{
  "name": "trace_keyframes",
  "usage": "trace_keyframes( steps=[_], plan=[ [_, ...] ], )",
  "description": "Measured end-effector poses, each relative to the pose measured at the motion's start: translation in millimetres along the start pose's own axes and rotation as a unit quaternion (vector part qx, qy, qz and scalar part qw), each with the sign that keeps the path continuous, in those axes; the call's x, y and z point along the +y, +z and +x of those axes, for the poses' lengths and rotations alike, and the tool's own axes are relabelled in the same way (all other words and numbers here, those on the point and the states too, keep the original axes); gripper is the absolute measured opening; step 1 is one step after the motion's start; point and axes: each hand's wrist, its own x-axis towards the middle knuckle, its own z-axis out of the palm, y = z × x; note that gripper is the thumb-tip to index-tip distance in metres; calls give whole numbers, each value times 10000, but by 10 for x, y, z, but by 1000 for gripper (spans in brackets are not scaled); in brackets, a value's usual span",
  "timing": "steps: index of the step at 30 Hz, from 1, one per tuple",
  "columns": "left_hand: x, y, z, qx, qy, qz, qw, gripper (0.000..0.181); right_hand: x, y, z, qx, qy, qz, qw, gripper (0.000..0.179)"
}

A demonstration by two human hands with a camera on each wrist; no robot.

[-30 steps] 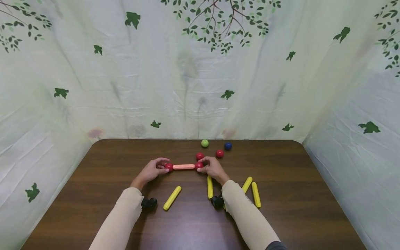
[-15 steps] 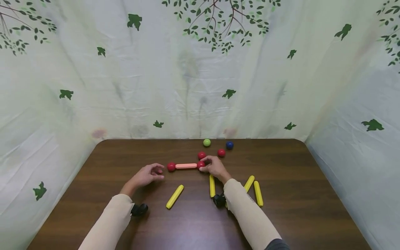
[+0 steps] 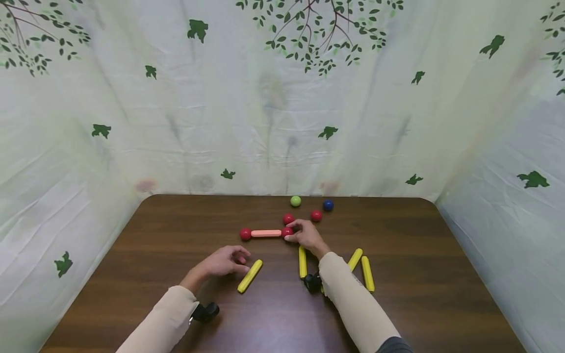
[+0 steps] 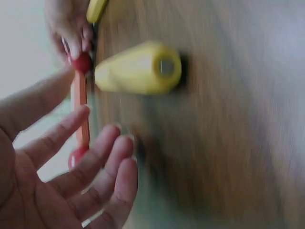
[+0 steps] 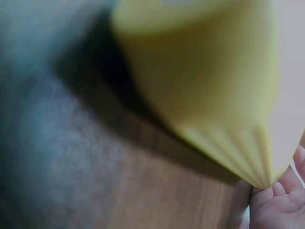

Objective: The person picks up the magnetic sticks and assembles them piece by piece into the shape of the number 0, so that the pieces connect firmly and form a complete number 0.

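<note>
A pink stick lies with a red ball on its left end and a second red ball on its right end. My right hand pinches that right-hand ball between thumb and fingers. My left hand holds nothing and hovers beside a yellow stick. In the left wrist view its fingers are spread and apart from the yellow stick, whose end shows a grey round face. A blurred yellow stick blocks much of the right wrist view.
Behind the right hand lie two loose red balls, one near and one farther right. A green ball and a blue ball sit near the table's back edge. More yellow sticks lie around the right forearm, partly covered.
My left hand has let go of the left red ball, drawn back, then moved over to the yellow stick. My right hand stays on the right red ball.
</note>
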Motion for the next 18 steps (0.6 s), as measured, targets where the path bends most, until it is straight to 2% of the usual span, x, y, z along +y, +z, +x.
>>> trace_keyframes(
  steps=[7, 13, 18],
  plan=[
    [54, 203, 10, 471, -68, 159, 9987, 35, 1, -9, -5, 89, 28, -54, 9999, 30],
    [87, 387, 17, 1014, -481, 490, 9925, 42, 13, -3, -15, 91, -27, -123, 9999, 30],
    [74, 447, 10, 1117, -614, 791, 9887, 40, 0, 3, -14, 57, -14, -72, 10000, 30]
  ],
)
